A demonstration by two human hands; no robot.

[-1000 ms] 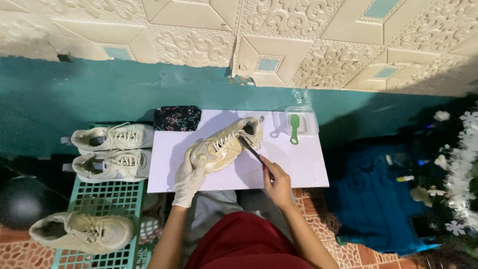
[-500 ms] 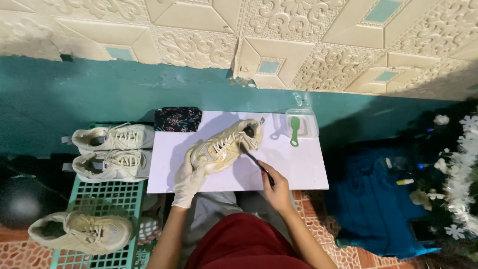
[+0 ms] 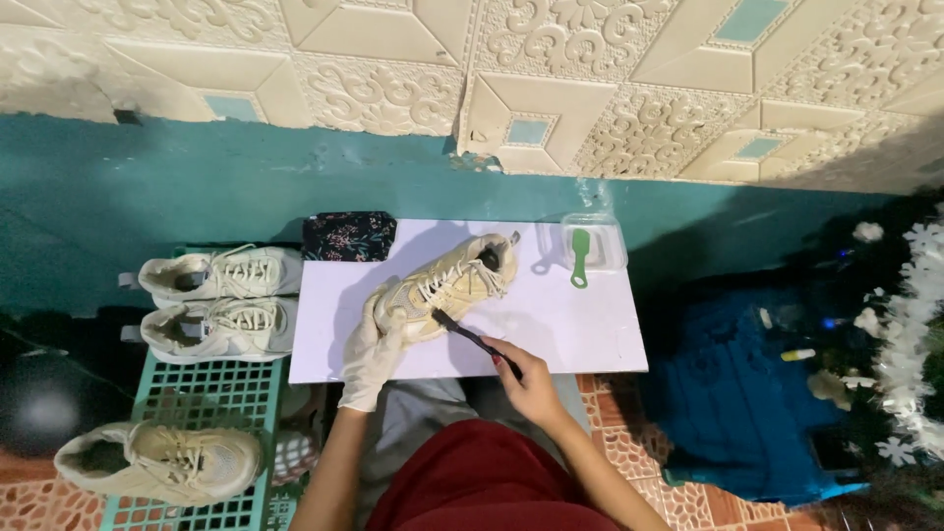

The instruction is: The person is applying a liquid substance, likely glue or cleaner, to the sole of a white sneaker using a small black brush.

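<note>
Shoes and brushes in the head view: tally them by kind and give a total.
Shoes: 4, one on the white board under the left hand, two on the green crate, one lower down
Brushes: 2, a dark one in the right hand, a green one
Total: 6

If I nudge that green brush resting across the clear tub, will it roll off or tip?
The green brush looks flat with a thin handle, so it would probably slide, not roll. It lies across the clear plastic tub, handle hanging over the rim, so a nudge could well tip it onto the white board. It seems light.
</note>
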